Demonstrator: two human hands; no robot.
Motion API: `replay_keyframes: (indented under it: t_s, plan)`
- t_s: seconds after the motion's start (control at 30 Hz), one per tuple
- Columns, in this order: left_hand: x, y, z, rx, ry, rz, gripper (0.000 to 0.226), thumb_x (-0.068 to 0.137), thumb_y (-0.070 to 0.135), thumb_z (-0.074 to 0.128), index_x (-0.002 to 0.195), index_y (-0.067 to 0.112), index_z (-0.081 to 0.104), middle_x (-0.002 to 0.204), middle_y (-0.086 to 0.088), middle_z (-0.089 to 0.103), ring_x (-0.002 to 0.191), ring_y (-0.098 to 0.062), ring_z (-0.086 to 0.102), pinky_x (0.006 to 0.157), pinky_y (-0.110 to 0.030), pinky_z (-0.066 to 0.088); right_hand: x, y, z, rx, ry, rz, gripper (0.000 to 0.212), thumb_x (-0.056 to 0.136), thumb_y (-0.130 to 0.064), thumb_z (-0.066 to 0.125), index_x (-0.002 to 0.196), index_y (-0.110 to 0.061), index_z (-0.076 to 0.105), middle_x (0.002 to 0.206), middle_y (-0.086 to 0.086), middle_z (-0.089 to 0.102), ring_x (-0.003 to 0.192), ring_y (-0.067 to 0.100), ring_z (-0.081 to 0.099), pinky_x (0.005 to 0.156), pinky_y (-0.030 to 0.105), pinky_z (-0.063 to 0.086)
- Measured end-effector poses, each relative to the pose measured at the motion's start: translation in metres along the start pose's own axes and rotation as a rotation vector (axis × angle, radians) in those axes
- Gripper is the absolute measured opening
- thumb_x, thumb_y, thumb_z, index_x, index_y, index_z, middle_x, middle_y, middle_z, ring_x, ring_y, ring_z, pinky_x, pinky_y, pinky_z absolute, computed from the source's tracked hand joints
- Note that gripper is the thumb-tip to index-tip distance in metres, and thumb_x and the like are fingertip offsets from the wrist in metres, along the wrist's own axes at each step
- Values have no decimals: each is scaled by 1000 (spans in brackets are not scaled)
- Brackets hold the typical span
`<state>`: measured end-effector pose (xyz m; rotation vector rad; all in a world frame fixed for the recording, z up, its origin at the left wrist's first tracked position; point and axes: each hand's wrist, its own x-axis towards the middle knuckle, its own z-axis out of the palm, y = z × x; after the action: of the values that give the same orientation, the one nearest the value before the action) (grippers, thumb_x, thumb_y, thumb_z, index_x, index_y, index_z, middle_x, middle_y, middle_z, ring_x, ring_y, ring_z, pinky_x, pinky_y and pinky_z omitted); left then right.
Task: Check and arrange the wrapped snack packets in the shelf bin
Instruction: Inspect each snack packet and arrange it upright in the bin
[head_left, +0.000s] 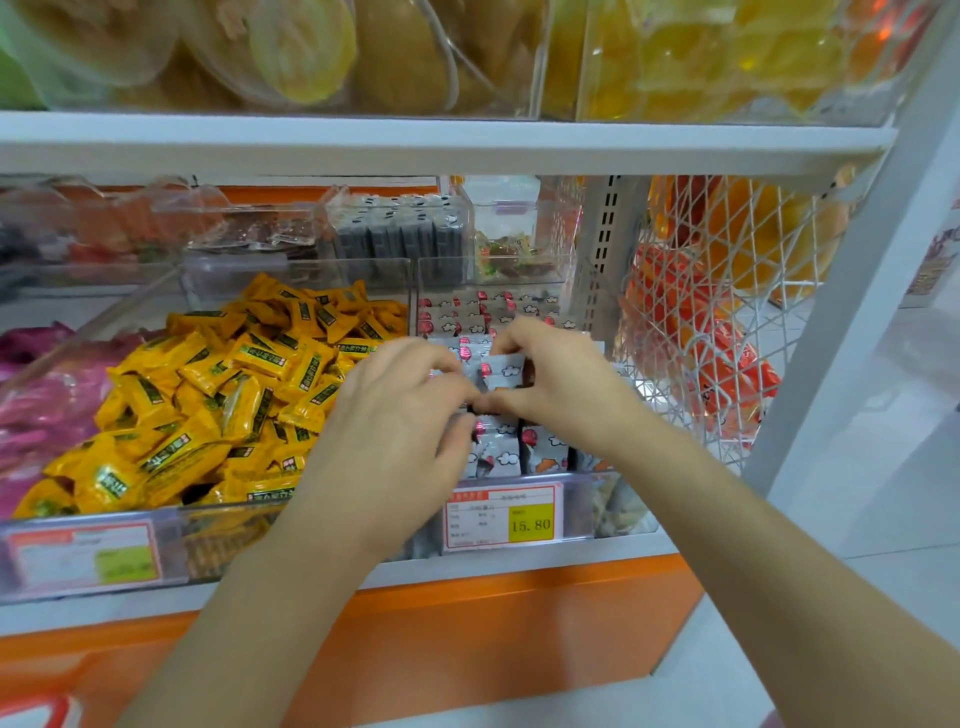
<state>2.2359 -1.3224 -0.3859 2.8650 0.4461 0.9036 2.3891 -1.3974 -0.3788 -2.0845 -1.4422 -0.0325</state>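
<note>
Silver-wrapped snack packets (498, 452) are standing in rows in the clear shelf bin (582, 499), the back rows looking tidy and the front ones upright. The left hand (400, 415) and right hand (561, 384) are both pinching packets mid-bin, where sorting appears unfinished, beside a heap of yellow packets (234, 395).
</note>
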Motion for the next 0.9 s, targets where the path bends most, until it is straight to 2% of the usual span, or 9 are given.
replay_keyframes:
  t_s: [0.07, 0.17, 0.3, 0.37, 0.43, 0.6, 0.67, 0.8, 0.9]
  plan:
    - [0, -4, -1, 43, 48, -45, 22, 86, 16, 58, 105, 11, 67, 118, -4, 56, 121, -20, 38, 100, -35, 31, 1, -1, -1, -4, 2, -5, 42, 74, -37, 76, 102, -12, 57, 84, -8, 53, 75, 15, 52, 63, 27, 38]
    - [0, -6, 0, 38, 50, -98, 28, 87, 17, 57, 113, 9, 64, 129, -6, 49, 127, -19, 28, 102, -28, 22, 2, -3, 1, -74, -7, -40, 31, 77, -40, 73, 91, -15, 60, 88, -6, 54, 85, 17, 51, 73, 30, 38]
    - [0, -6, 2, -21, 70, -105, 28, 88, 18, 56, 115, 13, 63, 134, -5, 45, 128, -15, 22, 97, -20, 14, 2, -4, 6, -301, -114, -106, 22, 91, -38, 52, 79, -25, 66, 76, -11, 57, 97, 15, 35, 90, 37, 30]
    - [0, -6, 2, -36, 82, -108, 28, 89, 17, 56, 115, 13, 63, 134, -5, 44, 129, -14, 21, 98, -19, 13, 3, -3, 2, -284, -131, -108, 21, 91, -27, 49, 86, -27, 69, 74, -17, 49, 97, 15, 31, 90, 34, 26]
    - [1, -6, 2, -46, 95, -114, 28, 89, 16, 55, 116, 14, 63, 135, -4, 43, 129, -13, 19, 99, -20, 13, 7, -3, -2, -245, -117, -95, 26, 90, -20, 47, 96, -26, 72, 88, -18, 53, 97, 14, 30, 89, 32, 24]
    - [1, -7, 1, -80, 112, -127, 28, 90, 17, 52, 117, 16, 62, 136, -3, 41, 128, -8, 16, 98, -19, 13, 19, 1, -8, -130, 4, -26, 33, 89, -6, 45, 98, -24, 71, 97, -6, 55, 105, 23, 42, 96, 39, 35]
    - [1, -7, 0, -86, 114, -127, 28, 91, 17, 52, 117, 16, 62, 136, -2, 41, 128, -8, 16, 97, -19, 12, 24, 4, -6, -181, 13, -27, 29, 92, -10, 48, 104, -24, 70, 102, -1, 57, 108, 25, 42, 95, 40, 37]
    - [1, -7, 0, -96, 112, -135, 28, 91, 16, 52, 117, 17, 62, 136, -2, 41, 129, -9, 18, 98, -19, 12, 32, 2, 4, -367, -46, -52, 22, 87, -37, 60, 107, -31, 68, 107, -1, 56, 109, 25, 39, 85, 33, 31]
    - [1, -7, 0, -98, 110, -135, 28, 90, 15, 52, 116, 16, 62, 136, -3, 41, 130, -12, 20, 99, -19, 12, 32, 1, 7, -380, -24, -62, 15, 84, -35, 65, 94, -26, 69, 104, -3, 58, 107, 22, 40, 84, 34, 31]
